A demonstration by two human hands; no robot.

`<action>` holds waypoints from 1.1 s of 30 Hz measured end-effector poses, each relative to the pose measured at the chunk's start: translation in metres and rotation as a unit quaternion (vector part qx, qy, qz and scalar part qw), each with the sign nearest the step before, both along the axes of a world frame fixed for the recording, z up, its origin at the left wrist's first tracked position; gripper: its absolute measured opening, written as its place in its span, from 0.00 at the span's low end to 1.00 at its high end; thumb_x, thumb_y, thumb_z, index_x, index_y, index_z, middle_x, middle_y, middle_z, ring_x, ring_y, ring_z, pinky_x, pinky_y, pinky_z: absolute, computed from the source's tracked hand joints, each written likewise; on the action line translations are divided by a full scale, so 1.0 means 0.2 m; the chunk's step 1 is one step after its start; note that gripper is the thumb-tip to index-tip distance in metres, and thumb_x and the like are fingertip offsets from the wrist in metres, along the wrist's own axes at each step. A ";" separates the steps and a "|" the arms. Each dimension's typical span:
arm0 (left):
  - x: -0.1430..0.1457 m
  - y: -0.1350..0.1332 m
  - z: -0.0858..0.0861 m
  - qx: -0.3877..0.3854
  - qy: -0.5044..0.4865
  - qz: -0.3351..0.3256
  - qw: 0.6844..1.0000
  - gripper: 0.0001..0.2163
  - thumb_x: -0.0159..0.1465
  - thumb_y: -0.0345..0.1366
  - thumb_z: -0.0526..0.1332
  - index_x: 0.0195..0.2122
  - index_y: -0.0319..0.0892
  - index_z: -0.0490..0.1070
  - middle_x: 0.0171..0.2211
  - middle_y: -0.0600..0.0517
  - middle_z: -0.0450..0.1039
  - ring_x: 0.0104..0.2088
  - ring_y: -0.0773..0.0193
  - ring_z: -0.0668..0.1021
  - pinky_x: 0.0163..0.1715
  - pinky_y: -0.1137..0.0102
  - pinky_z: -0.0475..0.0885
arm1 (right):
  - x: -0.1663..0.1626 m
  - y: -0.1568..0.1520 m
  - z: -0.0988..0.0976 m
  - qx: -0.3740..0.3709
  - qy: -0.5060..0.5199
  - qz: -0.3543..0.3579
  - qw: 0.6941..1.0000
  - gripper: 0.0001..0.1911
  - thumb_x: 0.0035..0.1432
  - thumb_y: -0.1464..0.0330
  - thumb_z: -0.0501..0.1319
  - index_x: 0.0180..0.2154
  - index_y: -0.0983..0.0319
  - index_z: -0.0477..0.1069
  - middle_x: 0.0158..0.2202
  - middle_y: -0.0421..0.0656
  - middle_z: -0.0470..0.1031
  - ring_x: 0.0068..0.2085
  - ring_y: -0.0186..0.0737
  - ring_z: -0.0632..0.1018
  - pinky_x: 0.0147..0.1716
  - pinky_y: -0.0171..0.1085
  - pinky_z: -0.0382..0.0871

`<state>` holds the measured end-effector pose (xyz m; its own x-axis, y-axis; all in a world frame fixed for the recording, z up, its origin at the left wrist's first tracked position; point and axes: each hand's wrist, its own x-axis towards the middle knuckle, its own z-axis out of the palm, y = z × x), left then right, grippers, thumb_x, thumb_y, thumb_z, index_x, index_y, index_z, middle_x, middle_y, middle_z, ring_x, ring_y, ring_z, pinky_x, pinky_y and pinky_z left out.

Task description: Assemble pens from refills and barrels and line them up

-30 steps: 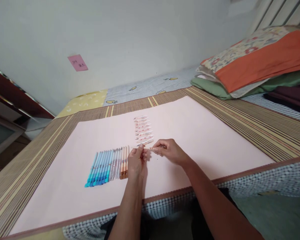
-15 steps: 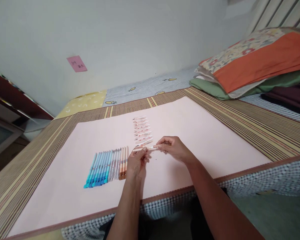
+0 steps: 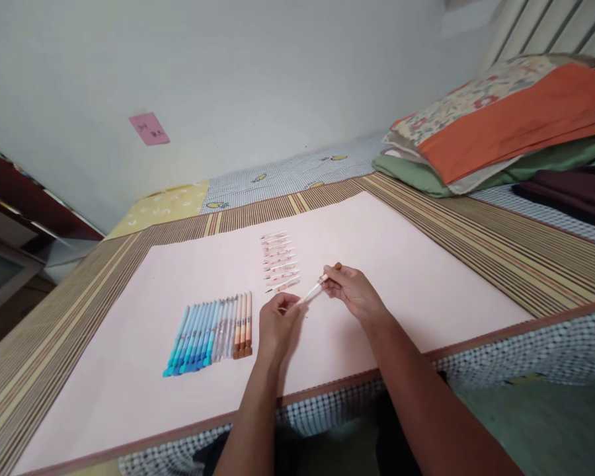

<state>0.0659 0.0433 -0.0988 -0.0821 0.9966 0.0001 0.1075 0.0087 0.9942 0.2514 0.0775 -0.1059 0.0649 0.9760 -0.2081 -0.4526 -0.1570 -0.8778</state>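
A slim pen (image 3: 313, 289), white in the middle and peach toward both ends, slants between my two hands just above the pink sheet. My left hand (image 3: 278, 324) is closed on its lower end, pinching with thumb and fingers. The upper end, with a bit of brown, is gripped by my right hand (image 3: 350, 291). Whether it is one piece or two joined parts, I cannot tell. Behind my left hand lies a column of thin white refills (image 3: 280, 258) with dark tips. To its left, blue pens (image 3: 193, 334), clear pens (image 3: 224, 330) and brown-and-peach pens (image 3: 243, 327) lie in a row.
The pink sheet (image 3: 406, 264) covers a striped mat (image 3: 480, 231) on a bed. Folded bedding with an orange band (image 3: 515, 132) and dark cloth (image 3: 565, 195) are stacked at the right. A pink note (image 3: 149, 128) is stuck on the wall.
The pen has turned from nearly level to slanting, its right end raised. My right hand has moved slightly up and right. My left hand has shifted right, off the brown pens.
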 end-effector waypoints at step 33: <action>0.01 0.01 -0.04 0.219 0.350 0.028 0.910 0.04 0.62 0.30 0.63 0.36 0.44 0.75 0.37 0.47 0.75 0.43 0.52 0.75 0.44 0.61 0.68 | 0.01 -0.02 0.04 0.177 -0.548 -0.021 0.818 0.09 0.61 0.66 0.56 0.32 0.59 0.73 0.30 0.42 0.76 0.36 0.42 0.73 0.35 0.37 0.61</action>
<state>0.0671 0.0443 -0.1066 0.0405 0.8828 0.4680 0.7277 -0.3471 0.5917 0.2534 0.0730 -0.0989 0.0590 0.9546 0.2920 0.6367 0.1893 -0.7475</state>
